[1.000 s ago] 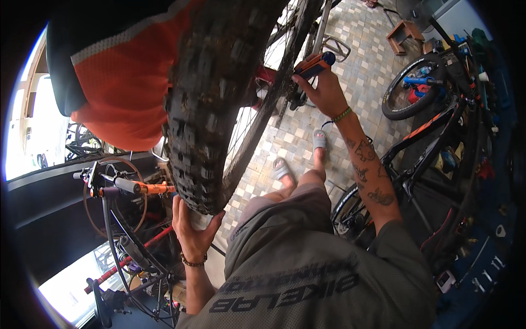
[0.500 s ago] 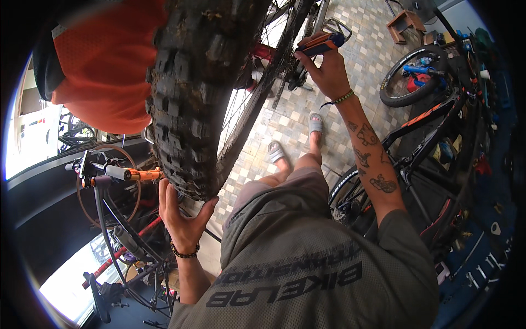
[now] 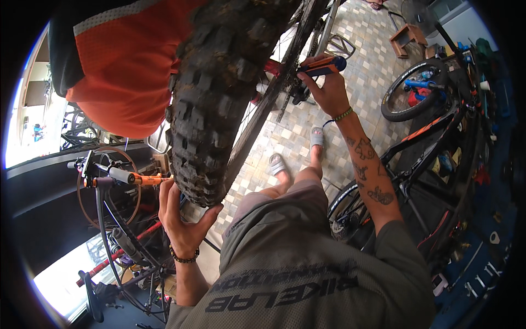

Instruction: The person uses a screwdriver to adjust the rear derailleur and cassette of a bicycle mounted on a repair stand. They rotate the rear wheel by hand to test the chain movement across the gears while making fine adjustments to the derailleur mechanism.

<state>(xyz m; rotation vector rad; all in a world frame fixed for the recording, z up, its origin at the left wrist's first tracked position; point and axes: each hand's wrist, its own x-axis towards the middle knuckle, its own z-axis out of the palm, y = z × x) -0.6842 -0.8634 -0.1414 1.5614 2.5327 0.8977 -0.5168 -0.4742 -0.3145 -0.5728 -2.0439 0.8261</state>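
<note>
A knobbly, muddy bicycle tyre [image 3: 205, 118] fills the upper middle of the head view. My left hand [image 3: 183, 214] cups its near end, with the fingers along the left side and the thumb on the right. Further off, my right hand [image 3: 330, 90] is closed round an orange and dark blue handled tool [image 3: 324, 67]. The tool's working end meets the bicycle's drivetrain area beside the wheel, where dark parts hide the tip. Between the tyre and that hand runs a dark, dirty frame tube [image 3: 268, 104].
Someone in an orange top [image 3: 123, 82] is close behind the tyre on the left. A bicycle with orange grips [image 3: 148, 180] stands at lower left. To the right are a loose wheel [image 3: 415, 90], a black and orange frame [image 3: 424, 127] and wrenches [image 3: 482, 281]. A wooden stool [image 3: 408, 41] sits on the tiled floor.
The tyre and the orange top appear shifted rightward in the view. My left hand still holds the tyre, and the right hand keeps the tool at nearly the same spot, tilted slightly differently.
</note>
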